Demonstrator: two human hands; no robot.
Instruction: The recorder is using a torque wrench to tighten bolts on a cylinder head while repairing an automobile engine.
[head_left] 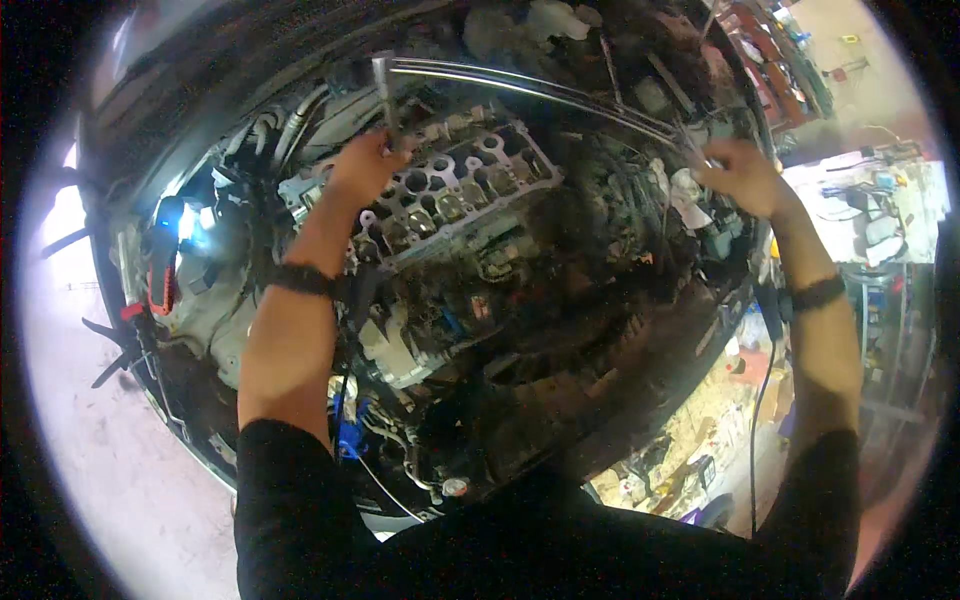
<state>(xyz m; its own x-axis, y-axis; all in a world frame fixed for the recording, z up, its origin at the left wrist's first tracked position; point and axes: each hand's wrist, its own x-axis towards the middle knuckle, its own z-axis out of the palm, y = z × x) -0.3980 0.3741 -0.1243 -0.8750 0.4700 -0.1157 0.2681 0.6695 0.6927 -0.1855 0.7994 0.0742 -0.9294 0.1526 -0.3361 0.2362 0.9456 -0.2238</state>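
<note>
While the left hand (368, 168) clasped the extension (389, 100) above the cylinder head (437, 183), the right hand (745, 178) gripped the bar (500, 80) at right; bolt-turning seemed underway, next needing steady leverage.

And the socket extension's (387, 92) lower end vanishes behind the left hand (366, 168)! The left forearm (318, 240) masks part of the cylinder head (470, 190); over right, the wrench bar (530, 84) blurs out at the right hand's (748, 178) fingers, and clutter on the right-hand bench (930, 187) is too small to name.
</note>
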